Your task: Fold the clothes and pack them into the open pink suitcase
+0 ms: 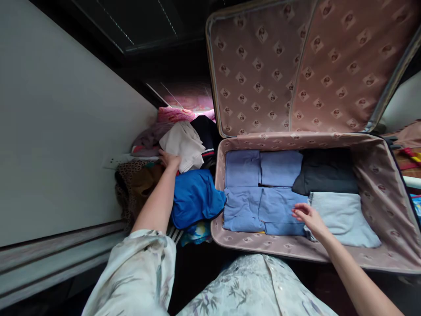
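Observation:
My left hand (170, 160) reaches into a heap of clothes on the left. It grips the lower left edge of a crumpled white garment (184, 142), and the cloth partly covers its fingers. Just below that wrist lies a bright blue garment (197, 197). Over the open suitcase (279, 246), my right hand (309, 218) hovers with bent fingers apart and nothing in them. Beneath it are folded blue garments (283, 204) in several stacks, beside a folded light blue garment (344, 219). A dark grey folded garment (329, 169) fills the back right part.
The suitcase lid (279, 66), lined in patterned pink, stands raised at the back. A dark navy garment (205, 134) and pink cloth (176, 114) lie behind the heap. At the left are a white wall panel (66, 131) and a socket strip (113, 161).

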A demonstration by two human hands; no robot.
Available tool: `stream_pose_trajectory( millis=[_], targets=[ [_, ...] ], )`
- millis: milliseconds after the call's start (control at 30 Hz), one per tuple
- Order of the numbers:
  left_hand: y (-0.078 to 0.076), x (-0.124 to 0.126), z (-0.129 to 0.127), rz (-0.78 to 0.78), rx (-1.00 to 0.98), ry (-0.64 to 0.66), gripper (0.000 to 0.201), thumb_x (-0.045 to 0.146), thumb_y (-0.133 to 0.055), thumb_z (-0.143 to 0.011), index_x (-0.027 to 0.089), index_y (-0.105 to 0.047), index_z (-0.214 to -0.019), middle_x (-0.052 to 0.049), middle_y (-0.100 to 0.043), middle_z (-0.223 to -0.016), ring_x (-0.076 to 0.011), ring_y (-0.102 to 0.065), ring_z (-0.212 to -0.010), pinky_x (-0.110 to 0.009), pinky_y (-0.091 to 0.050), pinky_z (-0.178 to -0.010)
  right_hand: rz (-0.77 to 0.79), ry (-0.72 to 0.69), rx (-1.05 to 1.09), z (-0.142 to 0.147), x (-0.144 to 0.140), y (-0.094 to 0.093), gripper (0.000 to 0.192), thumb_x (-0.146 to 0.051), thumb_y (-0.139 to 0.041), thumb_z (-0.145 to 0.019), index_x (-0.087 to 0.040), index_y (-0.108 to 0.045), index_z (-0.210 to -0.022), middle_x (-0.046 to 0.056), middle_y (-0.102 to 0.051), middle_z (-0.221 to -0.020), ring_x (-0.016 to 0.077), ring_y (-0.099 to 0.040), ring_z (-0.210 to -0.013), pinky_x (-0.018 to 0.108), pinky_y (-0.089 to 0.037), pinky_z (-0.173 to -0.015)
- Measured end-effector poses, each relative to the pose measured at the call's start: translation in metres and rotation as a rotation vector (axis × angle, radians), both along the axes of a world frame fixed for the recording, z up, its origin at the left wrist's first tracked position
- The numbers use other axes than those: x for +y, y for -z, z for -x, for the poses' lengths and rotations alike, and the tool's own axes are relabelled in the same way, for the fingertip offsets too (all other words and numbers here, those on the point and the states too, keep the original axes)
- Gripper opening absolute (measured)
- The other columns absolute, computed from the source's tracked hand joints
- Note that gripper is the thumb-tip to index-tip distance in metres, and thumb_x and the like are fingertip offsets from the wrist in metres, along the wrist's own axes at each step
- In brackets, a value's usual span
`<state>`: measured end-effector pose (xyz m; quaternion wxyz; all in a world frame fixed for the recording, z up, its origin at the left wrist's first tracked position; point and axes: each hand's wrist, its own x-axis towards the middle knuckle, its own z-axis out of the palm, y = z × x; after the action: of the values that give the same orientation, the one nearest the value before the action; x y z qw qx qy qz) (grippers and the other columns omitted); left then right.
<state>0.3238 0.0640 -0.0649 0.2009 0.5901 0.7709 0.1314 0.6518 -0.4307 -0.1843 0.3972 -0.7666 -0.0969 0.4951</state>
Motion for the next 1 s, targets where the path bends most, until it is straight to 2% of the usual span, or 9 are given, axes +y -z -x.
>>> stream_pose_trajectory(
  millis=[67, 167, 267, 333, 467, 600, 700, 867, 1000],
  targets=[
    [-0.005, -0.009, 0.0, -0.015, 0.133, 0.012, 0.09, 0.009, -0.072, -0.082, 0.006, -0.022, -0.155, -0.029, -0.027, -0.159, -0.0461, -0.031, -0.145, -0.063, -0.028, -0.117, 0.062, -0.117, -0.281, -0.032, -0.009, 0.01, 0.03, -0.044, -0.061, -0.072, -0.023, -0.063, -0.094, 0.013, -0.074, -0.093, 0.0306, -0.07, -0.089, 0.046, -0.057, -0.081],
    [-0.018, -0.031, -0.006, -0.121, 0.255, 0.206, 0.081, 0.018, -0.074, -0.082, 0.014, -0.035, -0.153, -0.021, -0.025, -0.162, -0.0466, -0.031, -0.144, -0.064, -0.029, -0.117, 0.226, -0.362, -0.738, -0.085, -0.023, 0.014, 0.044, -0.028, -0.056, -0.074, -0.015, -0.064, -0.115, 0.022, -0.068, -0.119, 0.0354, -0.062, -0.111, 0.051, -0.05, -0.096],
    [-0.024, -0.072, -0.021, -0.263, 0.146, 0.475, 0.073, 0.02, -0.072, -0.083, 0.014, -0.041, -0.149, -0.018, -0.031, -0.16, -0.0392, -0.03, -0.148, -0.057, -0.029, -0.121, 0.444, -0.623, -0.954, -0.124, -0.033, 0.012, 0.068, -0.02, -0.057, -0.073, -0.013, -0.052, -0.14, 0.025, -0.053, -0.142, 0.0394, -0.049, -0.128, 0.054, -0.045, -0.096],
    [-0.016, -0.113, -0.038, -0.247, -0.035, 0.681, 0.064, 0.02, -0.068, -0.084, 0.014, -0.047, -0.144, -0.017, -0.04, -0.153, -0.0332, -0.036, -0.146, -0.049, -0.034, -0.12, 0.532, -0.762, -0.999, -0.139, -0.033, 0.009, 0.075, -0.019, -0.06, -0.073, -0.016, -0.046, -0.146, 0.024, -0.051, -0.143, 0.0382, -0.047, -0.127, 0.051, -0.044, -0.094],
    [0.032, -0.21, -0.086, 0.161, -0.437, 0.943, 0.045, 0.025, -0.064, -0.083, 0.018, -0.062, -0.128, -0.013, -0.06, -0.13, -0.0269, -0.064, -0.113, -0.04, -0.053, -0.098, 0.554, -0.939, -1.035, -0.153, -0.027, 0.004, 0.07, -0.024, -0.072, -0.072, -0.018, -0.051, -0.139, 0.021, -0.056, -0.131, 0.0348, -0.05, -0.116, 0.043, -0.041, -0.09],
    [0.092, -0.291, -0.146, 0.521, -0.614, 0.969, 0.041, 0.026, -0.074, -0.073, 0.019, -0.07, -0.113, -0.012, -0.068, -0.114, -0.0248, -0.068, -0.092, -0.041, -0.054, -0.093, 0.5, -1.044, -1.026, -0.154, -0.034, 0.0, 0.056, -0.024, -0.071, -0.076, -0.018, -0.055, -0.13, 0.02, -0.056, -0.128, 0.0342, -0.05, -0.114, 0.043, -0.04, -0.089],
    [0.122, -0.333, -0.194, 0.565, -0.614, 1.067, 0.043, 0.031, -0.081, -0.071, 0.017, -0.072, -0.11, -0.014, -0.067, -0.114, -0.0272, -0.066, -0.096, -0.046, -0.051, -0.099, 0.461, -1.043, -1.052, -0.152, -0.047, 0.001, 0.054, -0.024, -0.071, -0.078, -0.018, -0.054, -0.129, 0.021, -0.056, -0.13, 0.035, -0.049, -0.115, 0.042, -0.04, -0.088],
    [0.152, -0.388, -0.265, 0.565, -0.666, 1.193, 0.054, 0.034, -0.087, -0.069, 0.017, -0.069, -0.117, -0.014, -0.065, -0.117, -0.0309, -0.063, -0.111, -0.046, -0.048, -0.104, 0.468, -1.101, -0.946, -0.157, -0.066, 0.003, 0.041, -0.024, -0.066, -0.079, -0.011, -0.061, -0.118, 0.02, -0.066, -0.111, 0.0333, -0.054, -0.109, 0.04, -0.037, -0.088],
    [0.172, -0.43, -0.301, 0.604, -0.646, 1.016, 0.069, 0.024, -0.086, -0.068, 0.014, -0.059, -0.131, -0.017, -0.061, -0.128, -0.0292, -0.063, -0.111, -0.043, -0.05, -0.1, 0.387, -1.155, -0.942, -0.164, -0.079, 0.002, 0.042, -0.018, -0.063, -0.075, -0.013, -0.068, -0.117, 0.023, -0.059, -0.13, 0.0379, -0.047, -0.122, 0.048, -0.035, -0.094]
  ],
)
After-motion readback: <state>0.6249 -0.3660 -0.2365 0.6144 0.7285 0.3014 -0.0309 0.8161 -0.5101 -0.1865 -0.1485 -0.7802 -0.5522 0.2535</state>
